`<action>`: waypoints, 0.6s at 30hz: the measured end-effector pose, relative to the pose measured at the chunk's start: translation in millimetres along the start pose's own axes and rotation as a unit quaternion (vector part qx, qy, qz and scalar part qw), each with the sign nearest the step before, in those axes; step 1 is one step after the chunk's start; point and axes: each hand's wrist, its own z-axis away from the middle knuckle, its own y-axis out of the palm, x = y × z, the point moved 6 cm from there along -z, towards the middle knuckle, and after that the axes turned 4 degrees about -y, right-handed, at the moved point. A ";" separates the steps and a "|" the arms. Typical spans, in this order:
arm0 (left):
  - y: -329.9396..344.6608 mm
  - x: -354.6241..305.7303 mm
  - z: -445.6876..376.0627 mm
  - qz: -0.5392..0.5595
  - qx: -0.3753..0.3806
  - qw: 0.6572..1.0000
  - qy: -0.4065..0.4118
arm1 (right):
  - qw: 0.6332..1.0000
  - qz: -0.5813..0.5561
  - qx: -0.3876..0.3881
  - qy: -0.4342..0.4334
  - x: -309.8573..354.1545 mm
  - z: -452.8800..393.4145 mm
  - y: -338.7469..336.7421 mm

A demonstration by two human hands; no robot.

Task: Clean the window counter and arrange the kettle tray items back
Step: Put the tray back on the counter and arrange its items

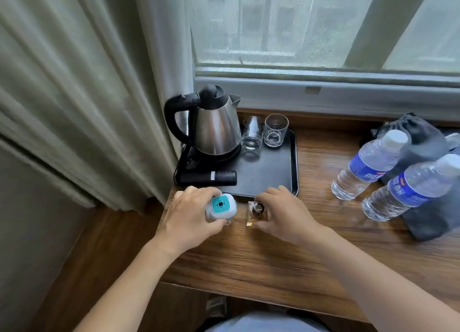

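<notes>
A black tray sits on the wooden window counter. On it stand a steel kettle with a black handle, two clear glasses, and a black cylinder lying along the front left. Just in front of the tray, my left hand grips a small white bottle with a teal top. My right hand holds a small clear square bottle with a dark cap on the counter.
Two water bottles with blue labels stand at the right, against a dark pouch. A grey-green curtain hangs at the left, touching the kettle side. The window sill runs behind the tray.
</notes>
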 end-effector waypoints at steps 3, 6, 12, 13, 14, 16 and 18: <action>11.4 1.6 9.2 0.011 0.000 1.000 -0.010 | 1.000 -0.001 0.010 -0.006 5.4 -2.3 5.2; 12.7 -0.1 12.3 0.019 -0.010 1.000 -0.013 | 1.000 -0.011 0.012 -0.009 8.3 -3.1 9.7; 15.8 -0.9 14.6 0.033 -0.010 0.999 0.003 | 0.999 -0.035 0.018 -0.035 16.2 0.1 20.1; 16.5 -0.9 14.3 0.033 -0.009 0.999 0.008 | 0.998 -0.038 0.019 -0.037 16.8 1.1 20.9; 17.3 -0.7 14.5 0.031 -0.008 0.999 0.015 | 0.998 -0.040 0.019 -0.038 17.0 1.8 21.4; 19.4 -0.3 14.4 0.018 -0.007 0.999 0.034 | 0.998 -0.040 0.020 -0.037 16.9 2.2 21.5; 21.1 -0.8 14.1 -0.008 -0.007 0.998 0.058 | 0.998 -0.033 0.025 -0.038 17.7 1.9 21.2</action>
